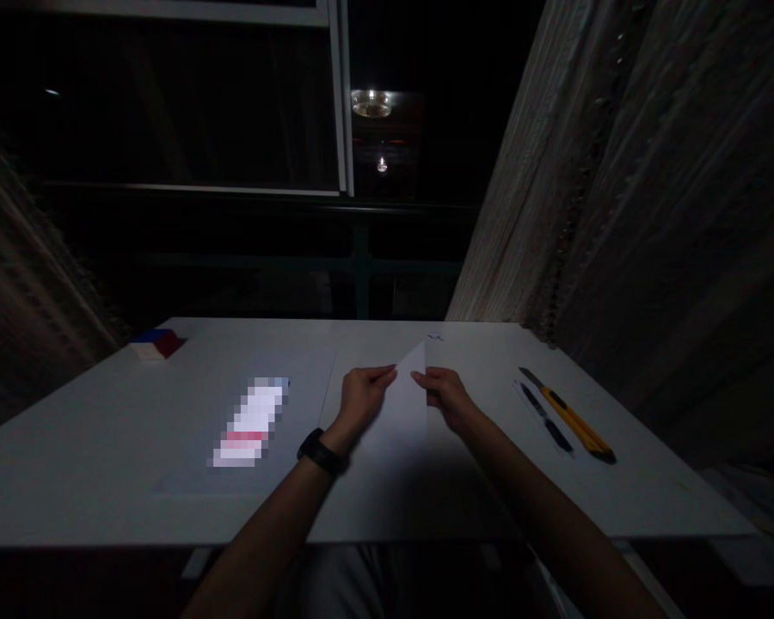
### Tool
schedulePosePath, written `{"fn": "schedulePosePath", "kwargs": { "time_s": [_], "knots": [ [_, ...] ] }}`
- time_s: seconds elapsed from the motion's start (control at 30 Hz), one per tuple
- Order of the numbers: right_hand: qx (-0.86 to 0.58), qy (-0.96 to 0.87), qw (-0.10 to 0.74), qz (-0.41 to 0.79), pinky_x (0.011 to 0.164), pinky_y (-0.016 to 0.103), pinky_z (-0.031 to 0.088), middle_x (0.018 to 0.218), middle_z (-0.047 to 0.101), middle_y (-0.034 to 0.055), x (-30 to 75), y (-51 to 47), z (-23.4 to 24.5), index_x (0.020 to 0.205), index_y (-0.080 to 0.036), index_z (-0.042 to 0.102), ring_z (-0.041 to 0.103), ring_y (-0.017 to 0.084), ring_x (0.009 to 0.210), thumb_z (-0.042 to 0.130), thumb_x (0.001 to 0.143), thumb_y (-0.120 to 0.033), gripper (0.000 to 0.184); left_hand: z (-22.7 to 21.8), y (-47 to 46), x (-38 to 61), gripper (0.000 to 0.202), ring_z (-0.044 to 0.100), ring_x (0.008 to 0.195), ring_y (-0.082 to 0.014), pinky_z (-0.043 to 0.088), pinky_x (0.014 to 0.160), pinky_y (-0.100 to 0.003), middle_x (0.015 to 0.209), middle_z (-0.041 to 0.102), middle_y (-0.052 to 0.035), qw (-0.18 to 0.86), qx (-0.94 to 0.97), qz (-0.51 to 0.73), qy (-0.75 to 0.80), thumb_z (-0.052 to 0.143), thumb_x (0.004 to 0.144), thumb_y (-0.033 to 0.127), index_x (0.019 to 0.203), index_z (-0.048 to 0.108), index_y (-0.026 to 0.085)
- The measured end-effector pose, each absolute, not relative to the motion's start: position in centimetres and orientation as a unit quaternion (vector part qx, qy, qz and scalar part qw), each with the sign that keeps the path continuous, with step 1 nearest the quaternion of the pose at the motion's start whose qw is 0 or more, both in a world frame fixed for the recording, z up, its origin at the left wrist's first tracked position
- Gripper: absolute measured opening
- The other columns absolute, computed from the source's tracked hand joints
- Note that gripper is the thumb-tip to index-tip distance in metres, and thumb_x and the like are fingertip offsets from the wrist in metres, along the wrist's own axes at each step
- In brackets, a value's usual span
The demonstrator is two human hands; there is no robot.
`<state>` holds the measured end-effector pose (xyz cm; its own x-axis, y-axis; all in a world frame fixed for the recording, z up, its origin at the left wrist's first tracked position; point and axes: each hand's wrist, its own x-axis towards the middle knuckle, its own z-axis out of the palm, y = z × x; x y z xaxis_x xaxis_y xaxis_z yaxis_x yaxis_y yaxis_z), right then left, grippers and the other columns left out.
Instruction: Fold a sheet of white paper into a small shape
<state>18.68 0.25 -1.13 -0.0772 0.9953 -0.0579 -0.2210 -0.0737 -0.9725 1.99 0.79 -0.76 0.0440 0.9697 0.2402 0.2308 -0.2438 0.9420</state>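
A white sheet of paper (401,411) is lifted over the white table (103,447), its upper corner pointing away from me. My left hand (361,397) pinches the paper's left edge near the top; a dark watch sits on that wrist. My right hand (445,397) pinches the right edge at about the same height. Both hands have fingers closed on the sheet. More paper lies flat beneath it on the table.
A yellow utility knife (574,419) and a dark pen (545,419) lie at the right. A blurred patch (251,421) rests on a grey sheet at the left. A red, blue and white block (156,343) sits at the far left corner. Curtains flank a dark window.
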Motion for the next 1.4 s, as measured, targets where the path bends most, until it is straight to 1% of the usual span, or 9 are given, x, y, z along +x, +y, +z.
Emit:
{"fn": "schedulePosePath", "kwargs": {
  "time_s": [0.13, 0.37, 0.57, 0.73, 0.87, 0.97, 1.13, 1.27, 1.4],
  "knots": [
    [-0.44, -0.452, 0.486, 0.605, 0.058, 0.027, 0.049, 0.067, 0.068, 0.0074, 18.49, 0.16, -1.23, 0.07, -0.011, 0.068, 0.062, 0.017, 0.061, 0.078, 0.054, -0.036, 0.032, -0.73, 0.76, 2.05, 0.029, 0.065, 0.087, -0.0222, 0.049, 0.079, -0.032, 0.094, 0.07, -0.0088, 0.374, 0.614, 0.495, 0.487, 0.064, 0.072, 0.033, 0.095, 0.07, 0.016],
    [-0.44, -0.434, 0.52, 0.589, 0.06, 0.029, 0.05, 0.067, 0.068, 0.007, 18.42, 0.02, -0.9, 0.068, -0.013, 0.067, 0.063, 0.018, 0.062, 0.078, 0.052, -0.036, 0.03, -0.54, 0.64, 2.15, 0.028, 0.065, 0.086, -0.0226, 0.049, 0.08, -0.032, 0.094, 0.07, -0.0086, 0.403, 0.612, 0.479, 0.483, 0.065, 0.071, 0.031, 0.093, 0.07, 0.016],
    [-0.459, -0.416, 0.541, 0.568, 0.056, 0.027, 0.049, 0.06, 0.066, 0.0055, 18.46, 0.01, -0.88, 0.06, -0.013, 0.064, 0.06, 0.016, 0.055, 0.079, 0.048, -0.035, 0.029, -0.65, 0.68, 2.0, 0.027, 0.065, 0.089, -0.0226, 0.048, 0.082, -0.032, 0.095, 0.069, -0.0086, 0.395, 0.627, 0.471, 0.478, 0.065, 0.071, 0.032, 0.093, 0.07, 0.017],
    [-0.468, -0.415, 0.556, 0.548, 0.046, 0.025, 0.047, 0.052, 0.061, 0.0032, 18.43, 0.23, -1.18, 0.05, -0.013, 0.059, 0.055, 0.013, 0.046, 0.079, 0.046, -0.037, 0.032, -0.54, 0.56, 2.0, 0.027, 0.064, 0.089, -0.0224, 0.047, 0.083, -0.032, 0.095, 0.07, -0.0084, 0.377, 0.634, 0.47, 0.485, 0.065, 0.072, 0.033, 0.093, 0.071, 0.017],
    [-0.472, -0.415, 0.551, 0.549, 0.044, 0.025, 0.046, 0.051, 0.06, 0.0028, 18.42, 0.32, -1.28, 0.049, -0.013, 0.059, 0.054, 0.013, 0.046, 0.079, 0.045, -0.038, 0.033, -0.71, 0.66, 1.99, 0.03, 0.065, 0.088, -0.0223, 0.048, 0.08, -0.031, 0.095, 0.07, -0.0091, 0.374, 0.635, 0.469, 0.486, 0.064, 0.072, 0.033, 0.097, 0.069, 0.017],
    [-0.473, -0.416, 0.553, 0.545, 0.044, 0.024, 0.045, 0.051, 0.06, 0.0025, 18.42, 0.33, -1.35, 0.049, -0.013, 0.058, 0.053, 0.012, 0.045, 0.079, 0.046, -0.037, 0.032, -0.99, 0.85, 1.93, 0.032, 0.064, 0.092, -0.023, 0.047, 0.082, -0.032, 0.099, 0.068, -0.0088, 0.376, 0.643, 0.465, 0.477, 0.063, 0.073, 0.033, 0.102, 0.068, 0.018],
    [-0.472, -0.412, 0.556, 0.546, 0.044, 0.025, 0.046, 0.051, 0.06, 0.0029, 18.27, 0.24, -1.36, 0.049, -0.013, 0.059, 0.054, 0.013, 0.045, 0.079, 0.046, -0.036, 0.031, -1.11, 0.96, 1.79, 0.03, 0.062, 0.096, -0.0232, 0.046, 0.085, -0.032, 0.101, 0.068, -0.008, 0.375, 0.654, 0.452, 0.477, 0.062, 0.074, 0.033, 0.1, 0.069, 0.019],
    [-0.474, -0.413, 0.552, 0.547, 0.047, 0.026, 0.047, 0.055, 0.063, 0.0044, 18.22, 0.24, -1.26, 0.053, -0.013, 0.062, 0.057, 0.015, 0.049, 0.079, 0.046, -0.036, 0.03, -0.97, 0.83, 1.72, 0.032, 0.063, 0.093, -0.0229, 0.047, 0.083, -0.032, 0.1, 0.068, -0.0083, 0.382, 0.648, 0.458, 0.474, 0.061, 0.074, 0.033, 0.101, 0.068, 0.018],
    [-0.487, -0.427, 0.536, 0.542, 0.045, 0.026, 0.045, 0.051, 0.061, 0.0039, 18.29, 0.24, -1.13, 0.051, -0.013, 0.061, 0.055, 0.014, 0.046, 0.078, 0.046, -0.039, 0.032, -0.79, 0.68, 1.87, 0.034, 0.064, 0.09, -0.0227, 0.047, 0.082, -0.032, 0.1, 0.068, -0.0083, 0.396, 0.654, 0.45, 0.462, 0.062, 0.074, 0.032, 0.104, 0.066, 0.018]
  ]
}}
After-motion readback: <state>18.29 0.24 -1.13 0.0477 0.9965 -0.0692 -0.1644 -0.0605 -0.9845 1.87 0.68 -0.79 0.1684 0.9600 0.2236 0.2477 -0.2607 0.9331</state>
